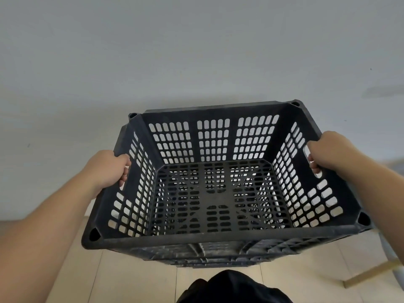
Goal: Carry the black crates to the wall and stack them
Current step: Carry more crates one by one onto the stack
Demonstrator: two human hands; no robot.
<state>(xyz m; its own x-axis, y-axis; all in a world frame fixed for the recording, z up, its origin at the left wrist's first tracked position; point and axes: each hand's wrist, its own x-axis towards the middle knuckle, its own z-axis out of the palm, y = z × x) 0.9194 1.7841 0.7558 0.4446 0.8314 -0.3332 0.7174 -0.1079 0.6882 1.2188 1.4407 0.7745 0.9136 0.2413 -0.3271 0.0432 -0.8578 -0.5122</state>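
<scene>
The person is holding an empty black crate (pixel 196 239) out in front of the body, off the floor (pixel 131 278) and close to the white wall (pixel 196 51), with its open top tipping toward the camera. The left hand (pixel 108 169) is gripping the left side at the handle slot, with its fingers (pixel 124 174) curling through to the inside. The right hand (pixel 331 149) is gripping the right side the same way, its fingertips showing in the slot. Being empty and pierced all over, the crate is likely weighing little. Its thick rim and moulded corners are suggesting stiff plastic that is not going to flex or crack in handling. The bulk is looking like the real bother: it is spreading the arms wide and hiding what lies beneath. The two side slots are looking like the best hold, since they are balancing the load and stopping smooth plastic from slipping. The corner sockets (pixel 94 234) are probably needing to line up for a stack to seat. Dark ribbed plastic is showing under the front rim; I cannot tell whether that is this crate's own wall or another crate below.
</scene>
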